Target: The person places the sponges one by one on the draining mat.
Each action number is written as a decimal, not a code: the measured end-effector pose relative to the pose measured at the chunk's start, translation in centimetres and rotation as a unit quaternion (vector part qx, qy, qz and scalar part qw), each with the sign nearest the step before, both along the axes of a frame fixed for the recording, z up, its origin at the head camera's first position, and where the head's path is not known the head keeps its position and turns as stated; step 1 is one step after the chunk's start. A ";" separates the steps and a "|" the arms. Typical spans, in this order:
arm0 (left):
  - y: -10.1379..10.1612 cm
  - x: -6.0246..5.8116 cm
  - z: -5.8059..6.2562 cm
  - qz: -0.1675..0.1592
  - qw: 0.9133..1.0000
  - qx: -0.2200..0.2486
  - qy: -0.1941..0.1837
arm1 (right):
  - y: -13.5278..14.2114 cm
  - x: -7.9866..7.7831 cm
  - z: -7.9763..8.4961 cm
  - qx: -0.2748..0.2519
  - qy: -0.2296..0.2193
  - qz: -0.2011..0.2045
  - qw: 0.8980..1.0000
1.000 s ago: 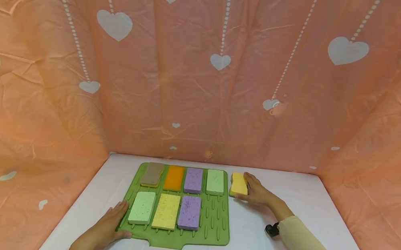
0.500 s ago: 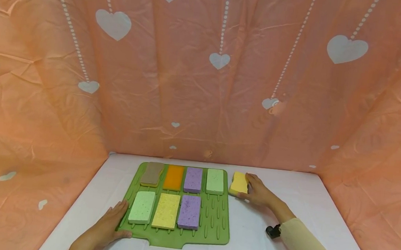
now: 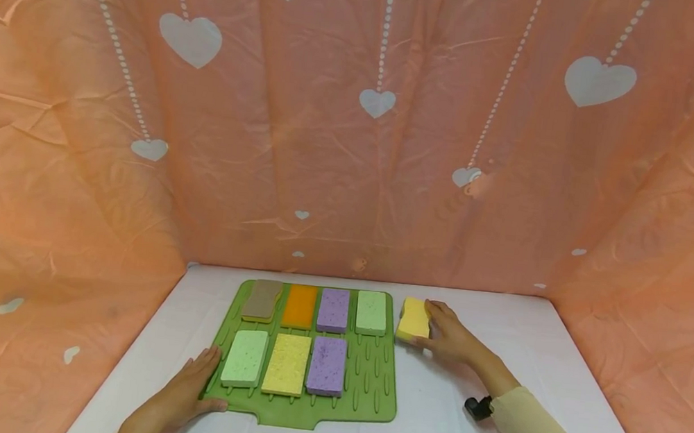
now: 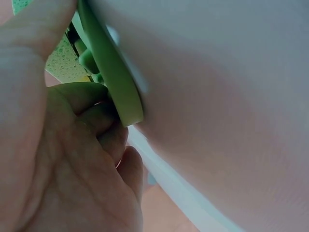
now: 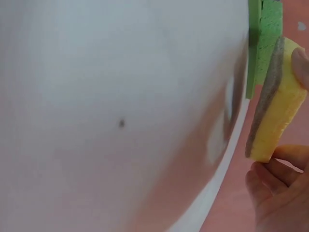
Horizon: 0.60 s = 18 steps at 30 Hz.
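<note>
To the right of the green ridged mat (image 3: 366, 406), my right hand (image 3: 450, 332) holds a yellow sponge (image 3: 415, 318) by its sides between thumb and fingers. In the right wrist view the sponge (image 5: 279, 111) shows a grey-brown scouring layer facing the table, and it is apart from the white surface. My left hand (image 3: 179, 395) rests at the mat's near left corner, fingers along its left edge and thumb by the front edge. The left wrist view shows the left hand's fingers touching the mat's edge (image 4: 116, 82).
On the mat's back row lie a grey-brown-topped sponge (image 3: 262, 300), an orange sponge (image 3: 299, 306), a purple one (image 3: 333, 310) and a light green one (image 3: 372, 312). In front are light green (image 3: 245, 359), yellow (image 3: 287, 365) and purple (image 3: 327, 366) sponges. Orange cloth (image 3: 349, 196) surrounds the white table (image 3: 453, 422).
The yellow sponge has tilted slightly in my right hand, still beside the mat's back right corner. My right wrist has shifted a little to the right. The left hand stays put.
</note>
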<state>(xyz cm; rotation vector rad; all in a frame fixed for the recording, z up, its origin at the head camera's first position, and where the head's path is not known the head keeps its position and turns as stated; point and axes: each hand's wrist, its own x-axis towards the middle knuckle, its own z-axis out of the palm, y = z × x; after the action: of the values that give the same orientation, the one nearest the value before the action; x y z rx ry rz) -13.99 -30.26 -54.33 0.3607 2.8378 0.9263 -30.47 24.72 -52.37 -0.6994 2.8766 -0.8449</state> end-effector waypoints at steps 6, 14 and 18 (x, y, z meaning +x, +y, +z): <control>0.4 -0.2 0.5 0.013 0.999 -0.018 -0.028 | -0.4 1.2 0.5 -0.004 0.026 0.007 1.000; 0.1 -0.2 0.1 0.011 1.000 -0.008 -0.014 | -0.9 3.0 0.9 -0.027 0.035 0.018 0.999; -0.2 -0.2 -0.6 0.008 1.000 -0.002 0.001 | -1.2 3.8 0.8 -0.033 0.035 0.023 0.999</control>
<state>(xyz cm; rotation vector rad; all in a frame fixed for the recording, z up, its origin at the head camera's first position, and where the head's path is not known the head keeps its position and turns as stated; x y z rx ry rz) -14.14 -30.49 -54.89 0.3385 2.8491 0.9249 -26.70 23.54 -51.59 -0.8146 2.8920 -0.9326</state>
